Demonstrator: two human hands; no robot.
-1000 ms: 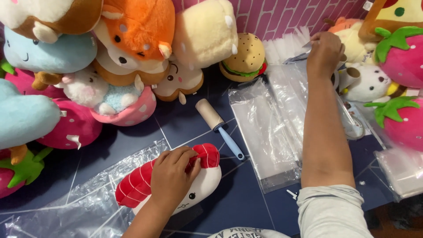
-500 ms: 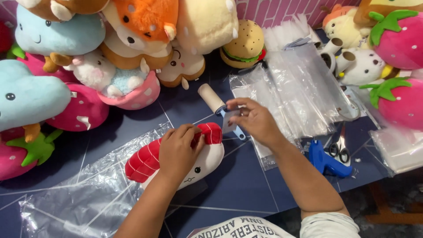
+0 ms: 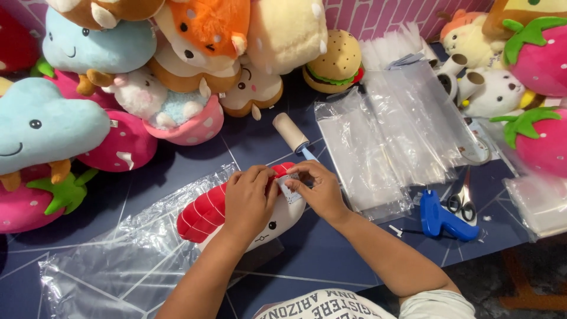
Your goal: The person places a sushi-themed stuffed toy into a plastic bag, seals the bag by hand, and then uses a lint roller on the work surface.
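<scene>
Left hand (image 3: pixel 249 198) clamps down on the red-and-white plush (image 3: pixel 204 212) to steady it on the mat (image 3: pixel 331 254) beside a clear bag (image 3: pixel 118 260), while right hand (image 3: pixel 319 190) pinches its small white tag (image 3: pixel 289 186) between fingertips.

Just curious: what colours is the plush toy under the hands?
Red striped top, white body, seen in the head view.
</scene>
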